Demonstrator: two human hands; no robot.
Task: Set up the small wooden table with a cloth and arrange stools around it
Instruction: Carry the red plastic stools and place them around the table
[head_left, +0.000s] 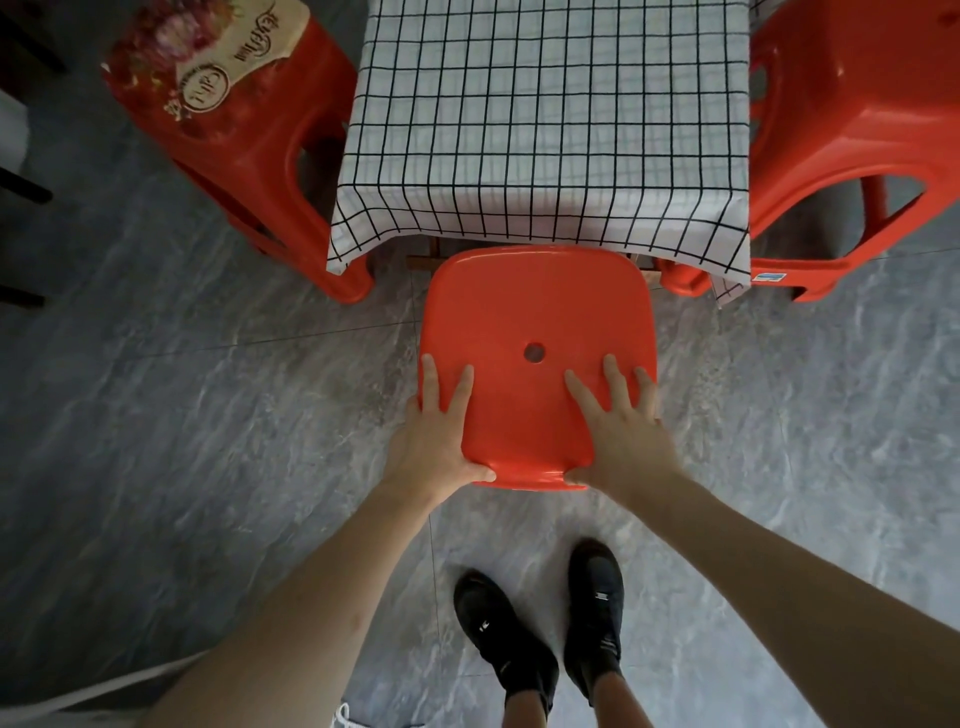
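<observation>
A white cloth with a black grid (545, 119) covers the small table and hangs over its near edge; a bit of wooden frame shows beneath. Directly in front of the table stands a red plastic stool (535, 312) with a round hole in its seat. My left hand (441, 431) grips the seat's near left corner, fingers flat on top and thumb hooked under the rim. My right hand (618, 431) grips the near right corner the same way. A second red stool (249, 130) stands left of the table, and a third red stool (852, 135) stands on its right.
The left stool carries a printed label on its seat. The floor is grey marbled tile (182, 389). My feet in black shoes (540, 634) stand just behind the stool. Dark furniture legs (21, 192) show at the far left edge.
</observation>
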